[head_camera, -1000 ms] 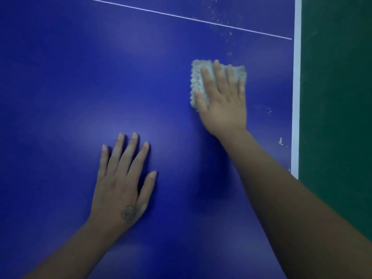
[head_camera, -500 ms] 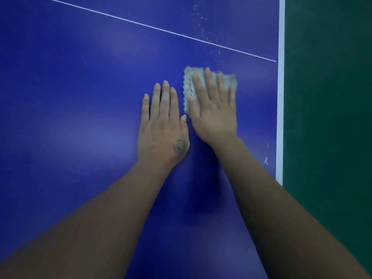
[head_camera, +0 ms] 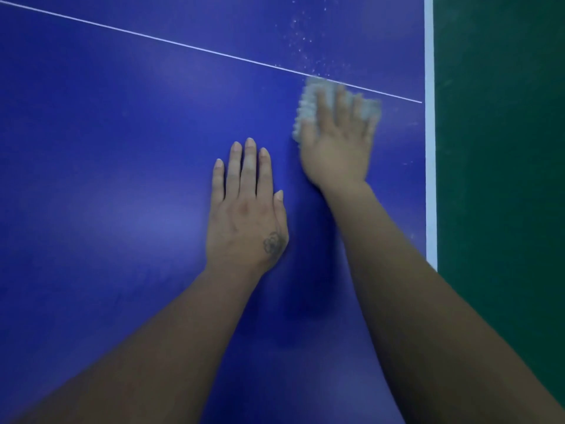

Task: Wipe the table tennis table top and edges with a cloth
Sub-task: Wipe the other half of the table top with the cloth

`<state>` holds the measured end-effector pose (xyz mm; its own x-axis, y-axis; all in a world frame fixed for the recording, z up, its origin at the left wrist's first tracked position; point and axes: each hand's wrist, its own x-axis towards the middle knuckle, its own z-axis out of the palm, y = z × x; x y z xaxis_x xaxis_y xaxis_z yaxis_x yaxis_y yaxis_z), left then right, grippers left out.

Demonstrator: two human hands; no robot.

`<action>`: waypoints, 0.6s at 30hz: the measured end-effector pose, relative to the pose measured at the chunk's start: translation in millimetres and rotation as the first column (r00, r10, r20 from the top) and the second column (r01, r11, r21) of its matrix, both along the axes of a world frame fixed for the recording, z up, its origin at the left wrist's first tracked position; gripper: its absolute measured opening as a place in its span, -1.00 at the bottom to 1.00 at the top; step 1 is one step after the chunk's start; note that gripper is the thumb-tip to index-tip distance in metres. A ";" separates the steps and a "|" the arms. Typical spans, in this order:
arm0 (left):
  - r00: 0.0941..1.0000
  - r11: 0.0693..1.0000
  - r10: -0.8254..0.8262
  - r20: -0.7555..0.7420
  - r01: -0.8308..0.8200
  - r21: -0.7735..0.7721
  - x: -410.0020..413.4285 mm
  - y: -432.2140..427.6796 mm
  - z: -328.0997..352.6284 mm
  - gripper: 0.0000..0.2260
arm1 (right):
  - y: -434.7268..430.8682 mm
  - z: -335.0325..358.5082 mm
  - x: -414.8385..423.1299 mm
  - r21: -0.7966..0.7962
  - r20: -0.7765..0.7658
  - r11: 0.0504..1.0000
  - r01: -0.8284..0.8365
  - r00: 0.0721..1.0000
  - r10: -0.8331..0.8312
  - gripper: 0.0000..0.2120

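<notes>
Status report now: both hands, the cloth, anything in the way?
Right hand flat on the cloth, at the thin white line. Left hand flat on the blue tabletop, empty. White specks ahead; nothing blocking.

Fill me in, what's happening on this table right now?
A person is wiping the blue table. The right hand presses a pale cloth flat at the thin white line, near the white edge stripe. White specks lie just past the cloth, not yet wiped. The left hand rests flat on the table, holding nothing.
</notes>
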<state>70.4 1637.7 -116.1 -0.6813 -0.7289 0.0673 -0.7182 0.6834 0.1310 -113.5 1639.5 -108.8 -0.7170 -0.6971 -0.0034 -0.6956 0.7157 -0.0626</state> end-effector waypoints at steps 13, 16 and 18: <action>1.000 1.000 -0.005 -0.022 0.005 -0.006 0.6 2.1 5.2 -0.38 | 90.3 7.6 -87.8 0.015 0.113 0.978 0.207 0.972 -0.207 -0.37; 0.999 1.000 -0.004 -0.041 0.004 -0.009 0.4 2.6 5.6 -0.38 | 87.4 8.5 -55.8 0.016 0.077 0.963 0.269 0.960 -0.269 -0.36; 0.999 1.000 -0.002 -0.050 0.001 -0.016 0.4 2.9 5.8 -0.39 | 75.8 2.7 -23.3 -0.010 0.034 0.993 0.114 0.993 -0.114 -0.34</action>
<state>70.8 1640.6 -110.3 -0.6780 -0.7263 0.1127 -0.7099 0.6869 0.1560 -136.8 1715.3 -106.1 -0.7913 -0.6111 -0.0205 -0.6070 0.7892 -0.0933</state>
